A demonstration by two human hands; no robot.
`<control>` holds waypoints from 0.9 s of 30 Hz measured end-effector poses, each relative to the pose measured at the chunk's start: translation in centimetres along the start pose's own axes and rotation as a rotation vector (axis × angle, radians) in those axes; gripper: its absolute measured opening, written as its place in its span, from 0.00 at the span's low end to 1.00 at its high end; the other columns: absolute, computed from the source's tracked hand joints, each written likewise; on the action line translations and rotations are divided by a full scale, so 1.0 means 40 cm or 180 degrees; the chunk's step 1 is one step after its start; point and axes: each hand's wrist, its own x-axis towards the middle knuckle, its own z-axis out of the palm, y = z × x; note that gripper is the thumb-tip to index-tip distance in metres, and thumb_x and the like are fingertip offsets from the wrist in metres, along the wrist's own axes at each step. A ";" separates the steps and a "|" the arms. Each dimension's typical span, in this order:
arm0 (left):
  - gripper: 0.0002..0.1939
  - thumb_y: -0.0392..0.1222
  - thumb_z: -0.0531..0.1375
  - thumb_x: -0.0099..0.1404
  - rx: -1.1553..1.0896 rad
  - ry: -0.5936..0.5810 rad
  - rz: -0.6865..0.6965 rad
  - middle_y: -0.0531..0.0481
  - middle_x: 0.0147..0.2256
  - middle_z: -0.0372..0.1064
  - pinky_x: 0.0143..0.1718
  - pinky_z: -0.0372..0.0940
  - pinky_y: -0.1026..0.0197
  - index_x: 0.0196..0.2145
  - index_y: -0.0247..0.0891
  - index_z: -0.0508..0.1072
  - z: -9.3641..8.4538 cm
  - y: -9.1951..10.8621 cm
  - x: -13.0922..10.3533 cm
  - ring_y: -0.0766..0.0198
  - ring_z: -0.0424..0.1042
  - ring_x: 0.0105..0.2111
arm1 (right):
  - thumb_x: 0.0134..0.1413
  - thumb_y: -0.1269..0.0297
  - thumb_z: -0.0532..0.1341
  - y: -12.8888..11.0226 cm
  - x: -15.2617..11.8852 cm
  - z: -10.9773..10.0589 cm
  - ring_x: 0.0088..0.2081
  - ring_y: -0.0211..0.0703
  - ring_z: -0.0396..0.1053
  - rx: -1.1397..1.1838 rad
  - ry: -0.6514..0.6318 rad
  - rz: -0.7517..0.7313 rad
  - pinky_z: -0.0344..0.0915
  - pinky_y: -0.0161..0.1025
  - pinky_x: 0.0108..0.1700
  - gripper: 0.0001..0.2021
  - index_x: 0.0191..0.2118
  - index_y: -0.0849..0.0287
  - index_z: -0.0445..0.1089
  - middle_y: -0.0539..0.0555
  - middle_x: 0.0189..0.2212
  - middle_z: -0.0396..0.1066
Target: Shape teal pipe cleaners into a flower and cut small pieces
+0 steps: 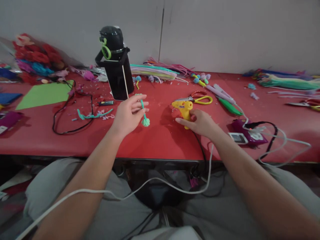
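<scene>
My left hand (128, 113) pinches a mint-green pipe cleaner stem (142, 104) between thumb and fingers. A small ruffled mint-green tuft (145, 122) hangs at its lower end, just above the red table. On the right, my right hand (200, 122) is closed around the handle of a yellow hot glue gun (183, 108), whose nozzle points left. Some of its grip is hidden by my fingers. Behind the glue gun lie scissors (203, 99) with yellow and red handles.
A tall black bottle (117, 78) stands behind my left hand. Bundled pipe cleaners (155, 71) lie along the wall. A lilac tool (221, 94) with a white cord lies right, near a purple power strip (247, 131). A black cable (72, 132) loops at left, near a green sheet (45, 95).
</scene>
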 end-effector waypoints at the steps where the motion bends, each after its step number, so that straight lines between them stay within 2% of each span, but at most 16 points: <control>1: 0.21 0.31 0.63 0.62 -0.0023 -0.0033 0.0006 0.42 0.46 0.80 0.50 0.77 0.53 0.53 0.38 0.73 0.001 -0.003 0.000 0.56 0.82 0.43 | 0.46 0.35 0.64 0.006 0.012 0.021 0.25 0.40 0.60 0.0307 0.0079 -0.0028 0.52 0.39 0.29 0.26 0.26 0.56 0.65 0.51 0.23 0.65; 4: 0.21 0.32 0.62 0.62 -0.0061 -0.0073 0.0045 0.42 0.47 0.79 0.50 0.77 0.52 0.54 0.39 0.72 0.002 -0.009 -0.001 0.55 0.82 0.43 | 0.46 0.43 0.65 0.002 0.031 0.068 0.23 0.37 0.57 0.1125 0.0240 0.0141 0.51 0.38 0.26 0.21 0.25 0.57 0.63 0.47 0.20 0.60; 7: 0.21 0.32 0.63 0.63 0.0001 0.0056 0.0062 0.41 0.47 0.79 0.50 0.77 0.52 0.53 0.38 0.72 0.001 -0.009 0.000 0.55 0.81 0.44 | 0.46 0.46 0.66 -0.024 0.015 0.086 0.21 0.36 0.55 0.1739 0.0209 0.0284 0.50 0.37 0.24 0.20 0.23 0.57 0.63 0.45 0.17 0.57; 9: 0.20 0.31 0.63 0.62 0.0088 0.0169 0.0062 0.42 0.46 0.79 0.51 0.76 0.52 0.52 0.39 0.73 0.000 -0.007 0.002 0.55 0.81 0.46 | 0.47 0.46 0.66 -0.046 -0.008 0.089 0.22 0.37 0.60 0.2185 -0.0055 0.0134 0.55 0.37 0.25 0.19 0.27 0.58 0.68 0.48 0.20 0.64; 11: 0.20 0.31 0.63 0.62 0.0140 0.0241 0.0054 0.43 0.44 0.79 0.51 0.76 0.52 0.52 0.39 0.73 -0.001 -0.006 0.003 0.54 0.80 0.48 | 0.49 0.46 0.66 -0.067 -0.032 0.092 0.25 0.38 0.65 0.2597 -0.0417 -0.0088 0.61 0.37 0.27 0.19 0.34 0.60 0.72 0.53 0.27 0.73; 13: 0.20 0.30 0.63 0.61 0.0132 0.0285 0.0009 0.43 0.44 0.79 0.51 0.76 0.52 0.52 0.39 0.73 -0.003 -0.008 0.005 0.54 0.80 0.47 | 0.50 0.46 0.67 -0.083 -0.051 0.096 0.27 0.40 0.69 0.2857 -0.0743 -0.0245 0.65 0.37 0.29 0.20 0.38 0.59 0.73 0.55 0.32 0.76; 16: 0.21 0.29 0.62 0.61 0.0112 0.0315 -0.0040 0.43 0.44 0.80 0.49 0.77 0.52 0.52 0.38 0.73 -0.006 -0.013 0.006 0.55 0.81 0.45 | 0.52 0.45 0.66 -0.095 -0.067 0.101 0.27 0.39 0.68 0.2848 -0.0954 -0.0356 0.65 0.37 0.30 0.19 0.34 0.59 0.73 0.55 0.30 0.76; 20: 0.21 0.29 0.62 0.61 0.0087 0.0318 -0.0027 0.43 0.44 0.80 0.48 0.77 0.55 0.52 0.38 0.73 -0.003 -0.014 0.005 0.57 0.82 0.42 | 0.56 0.46 0.63 -0.098 -0.070 0.103 0.26 0.37 0.66 0.2658 -0.0918 -0.0512 0.63 0.37 0.31 0.18 0.29 0.58 0.71 0.51 0.25 0.71; 27: 0.21 0.30 0.63 0.62 0.0228 0.0274 -0.0042 0.42 0.45 0.79 0.47 0.78 0.54 0.53 0.39 0.73 0.001 -0.008 0.002 0.57 0.82 0.41 | 0.55 0.45 0.62 -0.105 -0.069 0.101 0.25 0.37 0.64 0.2484 -0.1032 -0.0580 0.62 0.37 0.30 0.20 0.25 0.57 0.69 0.50 0.22 0.68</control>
